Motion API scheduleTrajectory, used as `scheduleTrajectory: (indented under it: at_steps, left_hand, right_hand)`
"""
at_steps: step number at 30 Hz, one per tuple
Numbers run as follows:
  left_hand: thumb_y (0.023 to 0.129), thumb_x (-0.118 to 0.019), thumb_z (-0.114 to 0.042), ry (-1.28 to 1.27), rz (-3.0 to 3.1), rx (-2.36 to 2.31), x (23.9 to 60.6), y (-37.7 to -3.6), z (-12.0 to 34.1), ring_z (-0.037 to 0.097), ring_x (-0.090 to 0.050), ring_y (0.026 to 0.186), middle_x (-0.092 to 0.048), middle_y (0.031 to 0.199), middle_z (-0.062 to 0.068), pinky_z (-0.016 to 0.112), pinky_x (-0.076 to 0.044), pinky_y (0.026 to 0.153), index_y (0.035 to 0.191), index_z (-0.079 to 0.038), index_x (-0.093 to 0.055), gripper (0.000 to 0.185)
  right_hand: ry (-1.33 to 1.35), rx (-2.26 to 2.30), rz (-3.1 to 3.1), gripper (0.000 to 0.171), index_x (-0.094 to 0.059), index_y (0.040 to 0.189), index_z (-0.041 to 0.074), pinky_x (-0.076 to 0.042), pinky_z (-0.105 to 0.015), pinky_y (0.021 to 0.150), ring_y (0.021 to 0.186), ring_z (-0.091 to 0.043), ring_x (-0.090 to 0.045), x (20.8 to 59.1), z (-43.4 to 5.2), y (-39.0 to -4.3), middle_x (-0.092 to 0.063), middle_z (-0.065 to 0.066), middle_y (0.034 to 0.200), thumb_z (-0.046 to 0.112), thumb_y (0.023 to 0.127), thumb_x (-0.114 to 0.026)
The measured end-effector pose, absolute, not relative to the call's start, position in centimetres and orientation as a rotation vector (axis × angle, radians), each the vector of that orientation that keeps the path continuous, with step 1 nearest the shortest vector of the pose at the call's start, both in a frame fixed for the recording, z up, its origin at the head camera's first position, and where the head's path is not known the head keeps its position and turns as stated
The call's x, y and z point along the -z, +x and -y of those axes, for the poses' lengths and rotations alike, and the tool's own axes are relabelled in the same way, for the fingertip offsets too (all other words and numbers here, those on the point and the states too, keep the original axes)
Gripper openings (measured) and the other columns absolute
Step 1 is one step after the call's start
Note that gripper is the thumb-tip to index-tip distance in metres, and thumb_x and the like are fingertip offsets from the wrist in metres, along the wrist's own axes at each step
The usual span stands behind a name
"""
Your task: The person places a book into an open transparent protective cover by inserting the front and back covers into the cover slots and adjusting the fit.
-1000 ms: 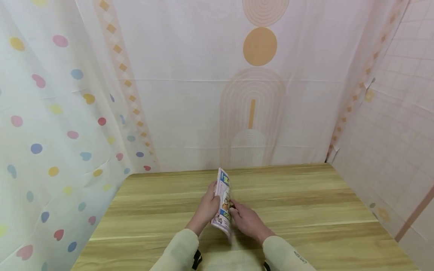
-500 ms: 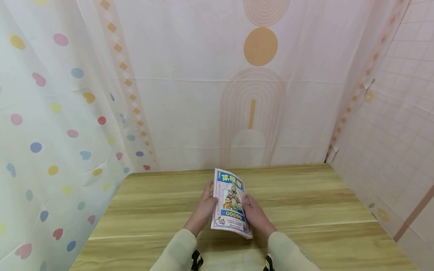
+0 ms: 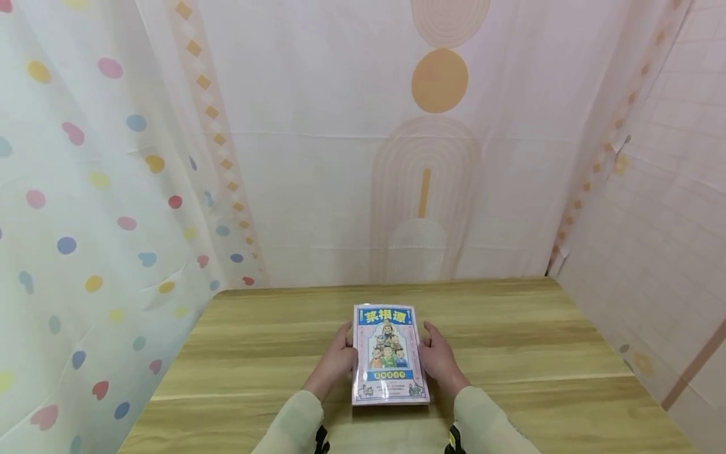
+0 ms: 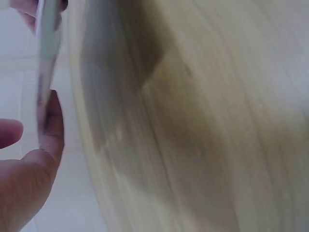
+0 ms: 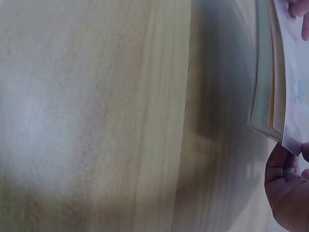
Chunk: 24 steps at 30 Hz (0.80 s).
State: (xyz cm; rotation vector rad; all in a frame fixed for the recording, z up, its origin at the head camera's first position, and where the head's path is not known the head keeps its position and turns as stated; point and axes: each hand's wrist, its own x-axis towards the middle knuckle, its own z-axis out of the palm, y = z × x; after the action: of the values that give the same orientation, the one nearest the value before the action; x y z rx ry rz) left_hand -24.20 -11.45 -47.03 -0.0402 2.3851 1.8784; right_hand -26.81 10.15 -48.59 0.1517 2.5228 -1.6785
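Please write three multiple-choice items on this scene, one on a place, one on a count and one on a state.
1. Where is the book?
A. between the two hands on the wooden table
B. hanging on the curtain
C. on the floor

2. How many books are in view?
A. three
B. one
C. none

3. How does the book lie?
A. standing on its edge
B. spread open, pages up
C. closed, cover facing up

Answers:
1 A: the left hand and the right hand flank its long edges in the head view.
2 B: only one cover shows on the table.
3 C: the illustrated cover with its blue title band faces the head camera.
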Motion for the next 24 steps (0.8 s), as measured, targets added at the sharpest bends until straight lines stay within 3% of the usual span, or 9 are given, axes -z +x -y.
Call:
scheduleTrajectory:
  at_steps: [4, 14, 24]
  left_hand:
    - [0.091, -0.043, 0.006, -0.05, -2.404, -1.785, 47.5, -24.0, 11.5, 0.03, -0.061, 0.1, -0.057, 0.121, 0.023, 0.049, -0.051, 0.09, 0.154, 0.005, -0.021, 0.067]
    - [0.093, -0.05, 0.001, -0.089, -2.419, -1.693, 48.2, -23.7, 11.7, 0.037, -0.057, 0.111, -0.054, 0.126, 0.026, 0.056, -0.045, 0.098, 0.153, 0.004, -0.026, 0.065]
    - [0.098, -0.049, -0.007, -0.154, -2.504, -1.613, 48.3, -23.5, 11.9, 0.04, -0.054, 0.115, -0.05, 0.134, 0.028, 0.055, -0.048, 0.092, 0.151, 0.001, -0.034, 0.056]
  right_hand:
    - [0.139, 1.639, -2.553, 0.054, -0.032, 0.153, 0.002, -0.033, -0.06, 0.108, 0.135, -0.048, -0.038, 48.9, -10.3, -26.7, -0.042, -0.031, 0.145, 0.006, 0.101, -0.047]
    - [0.139, 1.546, -2.661, 0.052, -0.044, 0.145, -0.003, -0.046, -0.055, 0.099, 0.121, -0.042, -0.054, 50.1, -10.5, -26.7, -0.055, -0.028, 0.133, 0.003, 0.095, -0.055]
    - [0.057, 1.421, -2.789, 0.049, -0.051, 0.137, -0.007, -0.052, -0.049, 0.089, 0.099, -0.03, -0.063, 50.3, -10.7, -26.8, -0.067, -0.017, 0.11, -0.002, 0.089, -0.057]
